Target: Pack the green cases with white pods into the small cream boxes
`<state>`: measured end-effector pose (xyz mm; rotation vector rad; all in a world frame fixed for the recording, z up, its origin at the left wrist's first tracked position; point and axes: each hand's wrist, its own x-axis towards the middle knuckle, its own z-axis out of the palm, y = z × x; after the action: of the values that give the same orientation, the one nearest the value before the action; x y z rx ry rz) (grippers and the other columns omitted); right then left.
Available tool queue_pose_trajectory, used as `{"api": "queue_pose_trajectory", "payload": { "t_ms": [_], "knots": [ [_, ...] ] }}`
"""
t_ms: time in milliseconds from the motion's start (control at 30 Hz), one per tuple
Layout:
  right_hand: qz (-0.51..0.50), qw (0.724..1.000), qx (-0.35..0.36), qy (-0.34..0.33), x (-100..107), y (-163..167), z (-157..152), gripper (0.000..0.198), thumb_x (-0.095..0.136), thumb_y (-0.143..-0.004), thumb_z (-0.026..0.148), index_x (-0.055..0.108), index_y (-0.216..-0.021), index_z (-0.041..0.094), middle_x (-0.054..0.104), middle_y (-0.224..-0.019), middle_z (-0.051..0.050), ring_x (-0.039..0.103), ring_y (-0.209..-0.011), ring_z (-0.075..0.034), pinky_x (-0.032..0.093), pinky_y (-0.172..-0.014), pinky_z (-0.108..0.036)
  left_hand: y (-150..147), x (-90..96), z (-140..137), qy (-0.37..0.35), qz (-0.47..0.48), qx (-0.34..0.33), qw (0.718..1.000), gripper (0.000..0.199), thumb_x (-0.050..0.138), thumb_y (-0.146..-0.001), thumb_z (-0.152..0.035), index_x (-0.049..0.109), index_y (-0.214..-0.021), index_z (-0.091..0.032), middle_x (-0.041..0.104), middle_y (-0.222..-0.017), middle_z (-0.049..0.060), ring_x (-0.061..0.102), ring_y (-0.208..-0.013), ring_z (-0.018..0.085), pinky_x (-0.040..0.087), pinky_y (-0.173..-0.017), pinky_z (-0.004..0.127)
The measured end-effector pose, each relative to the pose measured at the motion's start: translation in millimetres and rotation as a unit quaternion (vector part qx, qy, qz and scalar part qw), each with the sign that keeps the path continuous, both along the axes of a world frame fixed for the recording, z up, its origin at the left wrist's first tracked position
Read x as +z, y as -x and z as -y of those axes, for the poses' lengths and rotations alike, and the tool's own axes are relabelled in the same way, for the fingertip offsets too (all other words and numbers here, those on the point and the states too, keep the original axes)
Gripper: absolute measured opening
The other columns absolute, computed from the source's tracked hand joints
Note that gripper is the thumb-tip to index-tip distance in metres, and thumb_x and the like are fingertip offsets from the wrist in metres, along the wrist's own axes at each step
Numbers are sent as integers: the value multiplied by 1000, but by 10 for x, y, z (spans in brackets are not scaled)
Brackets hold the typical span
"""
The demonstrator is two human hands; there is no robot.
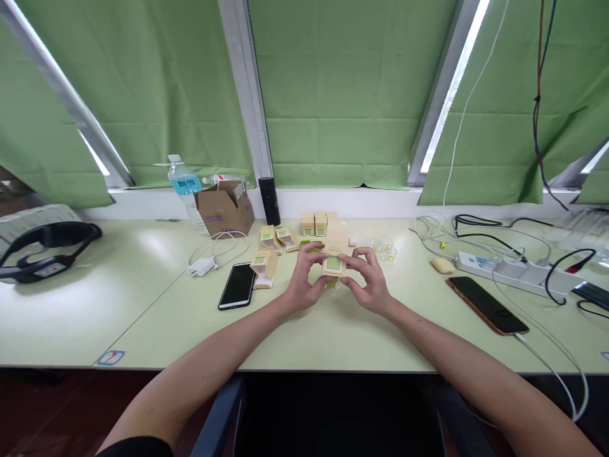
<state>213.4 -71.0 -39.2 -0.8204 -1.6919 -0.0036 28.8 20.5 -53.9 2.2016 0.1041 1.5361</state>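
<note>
A small tan cardboard box (334, 264) with a white-edged green window is held just above the table, its long flap raised away from me. My left hand (304, 279) grips its left side between thumb and fingers. On the opposite side, my right hand (367, 282) pinches it the same way. Below the box, a clear piece with some yellow (332, 284) shows between my thumbs; whether it is inside the box I cannot tell. Behind my hands stand several closed tan boxes (314, 223). Small clear containers with yellow bits (386, 251) lie to the right.
Open tan boxes (264, 266) lie left of my hands, beside a black phone (236, 287). Farther back are a brown carton (225, 209), a water bottle (186, 190) and a black cylinder (269, 201). A power strip (514, 271) with cables and another phone (488, 304) occupy the right.
</note>
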Motion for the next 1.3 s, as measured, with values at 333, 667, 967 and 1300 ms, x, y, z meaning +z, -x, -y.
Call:
{"api": "queue_pose_trajectory", "payload": {
  "t_ms": [333,667,967,1300],
  "knots": [
    [1,1000,0,-14,12,6,-5,46,65,-96,25,64,-141,35,46,-106,-7,55,-104,-23,69,-86,-44,-3,24,4,-37,9,23,999,40,65,-97,-23,51,-134,-27,52,-127,13,46,-138,30,51,-103,50],
    [4,1000,-12,-9,-17,-7,-22,43,65,-97,25,66,-139,34,46,-105,-7,55,-101,-22,68,-85,-45,-7,42,33,-52,12,47,998,36,63,-98,-22,50,-131,-26,51,-130,13,49,-134,28,51,-101,48],
    [31,999,-16,21,-48,-10,-41,46,61,-99,25,60,-144,33,43,-111,-8,56,-106,-23,66,-92,-48,18,73,71,-4,-37,39,999,46,68,-94,-30,46,-134,-24,49,-136,15,41,-141,31,50,-103,49],
    [142,988,22,59,-64,29,17,69,56,-99,16,36,-160,40,32,-131,-10,61,-122,-26,57,-108,-56,20,73,65,26,-53,142,988,51,78,-83,-33,43,-118,-23,51,-133,14,53,-127,31,47,-101,47]
  ]
}}
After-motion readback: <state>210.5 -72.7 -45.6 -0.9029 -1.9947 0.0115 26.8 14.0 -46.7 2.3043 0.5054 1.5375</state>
